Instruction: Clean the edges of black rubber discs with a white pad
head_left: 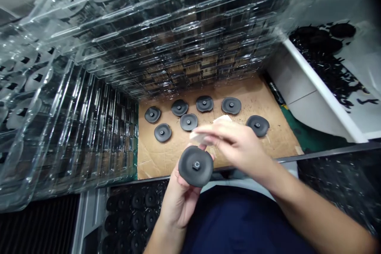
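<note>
My left hand (178,200) holds a round black rubber disc (195,166) with a small metal nut at its centre, face toward me, above the table's front edge. My right hand (238,143) hovers just above and behind the disc, pinching a small white cloth or pad (222,119); the hand is motion-blurred. Several more black discs (188,122) lie flat on a brown cardboard sheet (268,99) beyond my hands.
Tall stacks of clear plastic trays (166,35) rise behind the cardboard, with further stacks to its left (59,135). A white bin (324,87) with black parts stands at right. A tray of black discs (139,206) sits lower left, below the table edge.
</note>
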`<state>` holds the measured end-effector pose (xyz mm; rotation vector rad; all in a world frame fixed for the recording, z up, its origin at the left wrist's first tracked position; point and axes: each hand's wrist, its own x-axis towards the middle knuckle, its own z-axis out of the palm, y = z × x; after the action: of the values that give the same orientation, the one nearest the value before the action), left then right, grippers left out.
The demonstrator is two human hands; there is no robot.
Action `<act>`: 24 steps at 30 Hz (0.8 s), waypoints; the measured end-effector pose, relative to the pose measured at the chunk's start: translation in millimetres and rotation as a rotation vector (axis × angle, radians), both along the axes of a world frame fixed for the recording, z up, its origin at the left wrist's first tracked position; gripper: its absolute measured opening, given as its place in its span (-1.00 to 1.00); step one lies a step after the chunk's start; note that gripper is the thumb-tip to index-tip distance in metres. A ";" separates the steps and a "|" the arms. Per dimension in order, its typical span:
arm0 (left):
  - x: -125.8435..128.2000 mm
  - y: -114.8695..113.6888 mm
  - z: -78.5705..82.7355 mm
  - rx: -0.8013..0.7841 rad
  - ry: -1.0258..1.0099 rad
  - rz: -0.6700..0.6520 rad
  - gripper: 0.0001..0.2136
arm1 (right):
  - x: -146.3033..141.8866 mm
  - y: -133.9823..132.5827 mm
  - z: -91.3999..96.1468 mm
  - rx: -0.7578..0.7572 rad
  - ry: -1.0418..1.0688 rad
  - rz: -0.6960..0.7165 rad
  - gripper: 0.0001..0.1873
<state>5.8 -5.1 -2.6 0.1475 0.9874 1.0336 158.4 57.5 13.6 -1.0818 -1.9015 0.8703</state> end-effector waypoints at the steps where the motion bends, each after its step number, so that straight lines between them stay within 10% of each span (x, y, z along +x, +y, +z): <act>1: -2.6 0.1 0.2 0.004 -0.025 0.008 -0.38 | 3.0 0.5 -11.3 -0.083 -0.041 -0.066 -0.76; 8: -9.7 1.0 -1.2 0.027 -0.060 0.050 -0.49 | 9.2 -24.1 -73.8 -0.204 -0.159 0.008 -0.79; 14: -0.2 3.9 -0.7 0.031 -0.030 0.037 -0.41 | -0.8 -17.1 -3.7 -0.054 0.006 -0.214 -0.74; 17: -1.6 3.4 -0.4 0.003 -0.013 0.024 -0.43 | -11.9 -22.4 25.5 0.148 0.072 -0.035 -0.74; 21: -5.8 3.1 -0.3 -0.028 0.042 0.064 -0.53 | -18.9 -25.4 30.5 0.012 -0.026 0.257 -0.75; 24: -1.6 6.4 3.0 -0.016 0.031 0.043 -0.56 | -23.3 -20.7 28.7 0.152 -0.083 0.086 -0.73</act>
<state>4.2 1.3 0.4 0.1302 1.0304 1.0647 135.0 36.9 42.2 -0.9638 -2.0604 0.7236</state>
